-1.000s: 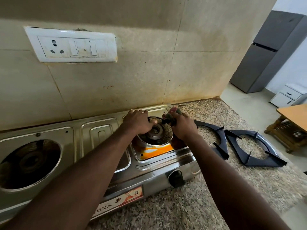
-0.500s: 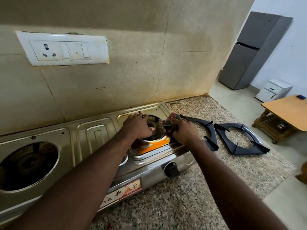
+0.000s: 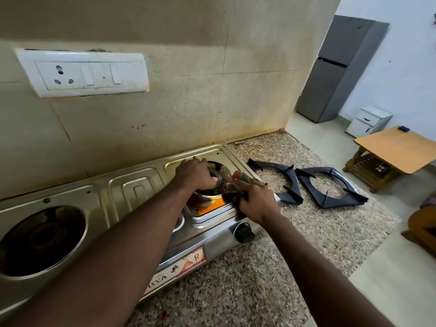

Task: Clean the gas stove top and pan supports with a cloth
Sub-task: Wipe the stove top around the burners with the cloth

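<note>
Because both pan supports [image 3: 306,185] lie toward the surface's [image 3: 259,279] right edge, the right burner [image 3: 218,178] is exposed; the left hand [image 3: 195,175] grips it, likely as a brace, while the right hand [image 3: 256,201] clutches the cloth [image 3: 238,182] beside it.

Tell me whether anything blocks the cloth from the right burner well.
Only the left hand, gripping the burner in the well. The cloth, held in the right hand, sits at its right edge.
</note>
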